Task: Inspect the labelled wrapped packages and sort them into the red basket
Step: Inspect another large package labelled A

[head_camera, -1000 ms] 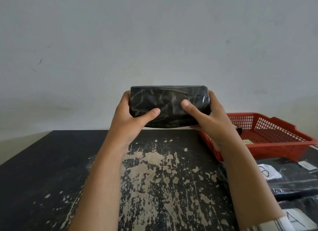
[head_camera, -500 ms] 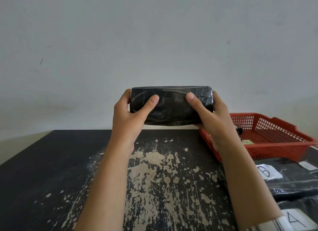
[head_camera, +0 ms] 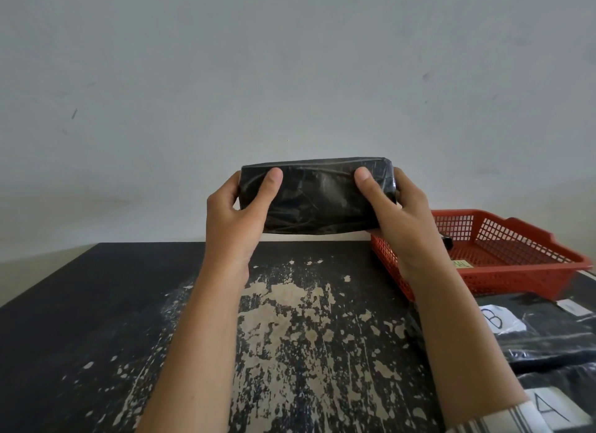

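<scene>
One wide-angle camera rides on the person's head, facing forward and a little downward. It looks along both forearms to the grip, where the left hand and right hand hold the black wrapped package close, mid-frame. The table spreads below the grip, and the wall rises behind it.
</scene>
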The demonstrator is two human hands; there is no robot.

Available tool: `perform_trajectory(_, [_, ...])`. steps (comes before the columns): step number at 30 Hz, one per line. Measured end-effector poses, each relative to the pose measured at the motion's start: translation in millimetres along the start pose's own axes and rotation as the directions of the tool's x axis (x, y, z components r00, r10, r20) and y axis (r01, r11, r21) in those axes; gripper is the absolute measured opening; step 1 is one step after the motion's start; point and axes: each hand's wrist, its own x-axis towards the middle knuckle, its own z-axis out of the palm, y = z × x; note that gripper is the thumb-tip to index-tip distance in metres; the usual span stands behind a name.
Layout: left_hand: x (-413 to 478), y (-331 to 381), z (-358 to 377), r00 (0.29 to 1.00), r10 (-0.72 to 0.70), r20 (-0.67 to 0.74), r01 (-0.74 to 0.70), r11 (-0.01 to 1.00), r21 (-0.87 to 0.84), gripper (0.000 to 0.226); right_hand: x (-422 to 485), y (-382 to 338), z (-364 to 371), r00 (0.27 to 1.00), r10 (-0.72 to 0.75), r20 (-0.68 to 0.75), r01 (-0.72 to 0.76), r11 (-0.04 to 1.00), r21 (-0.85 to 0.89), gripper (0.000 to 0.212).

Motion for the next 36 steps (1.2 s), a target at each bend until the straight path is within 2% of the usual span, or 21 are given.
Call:
perform_trajectory(3, [2,-1,-4,0.999,-0.053,-0.007,0.053,0.999,0.002,0.03,-1,-3,-1,0.998,0.052,0.044,-0.053,0.998,0.039,0.025])
perform_trajectory(6, [0,0,-3,0.996,-0.084,0.042,0.082,0.996,0.045,0.033,-1,-3,1,0.998,0.052,0.021,-0.052,0.999,0.009,0.029])
perform_trajectory(7, [-2,2,-2,0.994,-0.089,0.062,0.085,0.994,0.065,0.038,-1,-3,2,0.999,0.047,0.007,-0.047,0.999,0.005,0.032])
perform_trajectory(9, [-4,3,3,0.992,-0.092,0.081,0.083,0.992,0.1,0.063,-1,-2,3,0.999,0.034,-0.009,-0.034,0.999,-0.007,0.036])
perform_trajectory(12, [-5,-1,9,0.996,-0.091,0.026,0.088,0.99,0.11,0.091,-2,-3,5,1.0,0.017,0.005,-0.017,1.0,-0.024,0.035])
perform_trajectory(15, [-4,-7,9,0.996,-0.079,-0.035,0.081,0.994,0.07,0.09,-3,-6,4,0.997,-0.036,0.075,0.038,0.999,-0.026,0.031])
perform_trajectory(18, [0,-8,7,0.994,-0.096,-0.053,0.097,0.995,0.009,0.079,-4,-8,0,0.983,-0.08,0.165,0.087,0.995,-0.037,0.053])
perform_trajectory(20, [2,-10,4,0.99,-0.136,-0.04,0.135,0.991,-0.015,0.079,-5,-9,1,0.984,-0.096,0.149,0.106,0.992,-0.061,0.056])
perform_trajectory(24, [0,-4,3,0.978,-0.202,0.048,0.198,0.977,0.076,0.115,-8,-13,9,0.979,-0.196,0.063,0.205,0.961,-0.186,0.05])
perform_trajectory(28, [-5,2,14,0.984,-0.145,0.102,0.142,0.989,0.036,0.112,-12,-15,20,0.925,-0.361,0.114,0.379,0.866,-0.325,0.053])
perform_trajectory(30, [-5,0,17,0.991,-0.12,0.056,0.123,0.991,-0.052,0.099,-16,-19,22,0.908,-0.39,0.15,0.418,0.861,-0.291,0.06])
perform_trajectory(32, [-4,0,15,0.99,-0.137,0.039,0.141,0.978,-0.151,0.09,-17,-23,21,0.92,-0.364,0.145,0.388,0.897,-0.21,0.066])
perform_trajectory(36, [1,-1,4,0.968,-0.2,0.15,0.231,0.945,-0.231,0.11,-14,-25,18,0.98,-0.16,0.118,0.147,0.983,0.109,0.05])
